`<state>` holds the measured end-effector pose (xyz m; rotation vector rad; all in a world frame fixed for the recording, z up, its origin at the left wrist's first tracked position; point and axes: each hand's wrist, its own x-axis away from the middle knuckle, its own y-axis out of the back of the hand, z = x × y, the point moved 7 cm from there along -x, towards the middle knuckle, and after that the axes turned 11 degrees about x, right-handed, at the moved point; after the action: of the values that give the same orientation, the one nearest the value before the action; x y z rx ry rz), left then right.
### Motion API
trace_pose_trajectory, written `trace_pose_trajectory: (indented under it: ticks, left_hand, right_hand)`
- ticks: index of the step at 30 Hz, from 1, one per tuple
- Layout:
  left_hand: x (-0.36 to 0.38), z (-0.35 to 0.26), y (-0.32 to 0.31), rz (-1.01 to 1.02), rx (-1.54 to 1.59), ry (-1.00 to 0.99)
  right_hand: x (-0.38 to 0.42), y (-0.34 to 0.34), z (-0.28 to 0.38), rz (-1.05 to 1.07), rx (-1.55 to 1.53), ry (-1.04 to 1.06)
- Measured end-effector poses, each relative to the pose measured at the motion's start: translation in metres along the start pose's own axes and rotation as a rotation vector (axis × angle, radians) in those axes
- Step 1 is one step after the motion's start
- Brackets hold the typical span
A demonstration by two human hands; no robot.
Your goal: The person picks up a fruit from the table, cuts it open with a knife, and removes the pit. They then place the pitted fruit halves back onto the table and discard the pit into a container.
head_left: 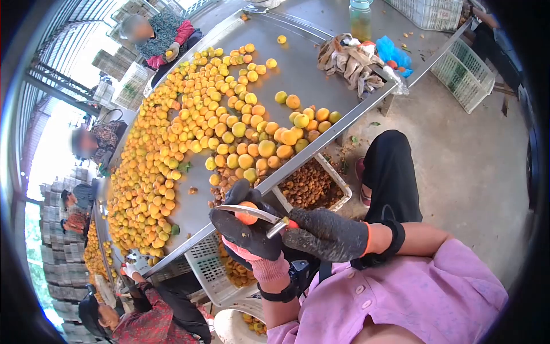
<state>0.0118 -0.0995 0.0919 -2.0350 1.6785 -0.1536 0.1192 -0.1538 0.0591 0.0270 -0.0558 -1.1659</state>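
Note:
My left hand [249, 226], in a dark glove with a pink cuff, is closed around an orange apricot [247, 218]. My right hand [332, 232], in a dark glove with an orange cuff, grips a knife [264, 214] by its red handle. The knife's thin curved blade lies across the apricot; how deep it cuts, if at all, cannot be seen. Both hands are just off the near edge of a metal table [303, 63]. Many yellow-orange apricots [266, 148] are spread over the table beyond them.
Below the table edge stand a crate of brown pieces [349, 192], a white crate [209, 269] of apricot pieces and a white bucket [229, 324]. Cloths [349, 60], a blue bag [392, 51] and a bottle [360, 17] lie or stand farther along. Co-workers [154, 327] sit around the table.

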Motion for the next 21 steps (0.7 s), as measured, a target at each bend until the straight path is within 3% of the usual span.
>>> trace_pose_trajectory:
  ticks: [1, 4, 8, 10, 14, 16, 17, 18, 20, 21]
  left_hand:
    - [0.002, 0.007, -0.003, -0.05, 0.071, 0.181]
    - [0.004, 0.012, -0.016, -0.026, 0.151, 0.196]
    - [0.012, 0.014, -0.026, -0.07, 0.032, 0.217]
    - [0.016, 0.018, -0.032, -0.007, 0.096, 0.243]
    - [0.021, 0.021, -0.037, -0.027, 0.046, 0.193]
    - [0.028, 0.026, -0.039, -0.039, -0.007, 0.32]
    - [0.028, 0.019, -0.057, 0.347, 0.266, 0.24]
    - [0.028, 0.019, -0.062, 0.355, 0.261, 0.242]
    - [0.026, 0.025, -0.056, 0.074, 0.057, 0.269]
    - [0.028, 0.025, -0.06, 0.086, 0.056, 0.269]
  right_hand:
    - [0.002, 0.012, 0.009, -0.222, 0.372, 0.114]
    - [0.011, 0.019, 0.015, -0.283, 0.602, 0.027]
    - [0.015, 0.021, 0.004, -0.302, 0.646, -0.011]
    - [0.019, 0.025, 0.01, -0.469, 0.664, 0.172]
    - [0.021, 0.031, 0.01, -0.411, 0.699, 0.132]
    - [0.021, 0.036, 0.013, -0.409, 0.66, 0.142]
    - [0.022, 0.038, 0.015, -0.417, 0.654, 0.142]
    - [0.022, 0.041, 0.016, -0.404, 0.65, 0.125]
    - [0.024, 0.043, 0.015, -0.402, 0.642, 0.109]
    - [0.024, 0.045, 0.015, -0.427, 0.654, 0.137]
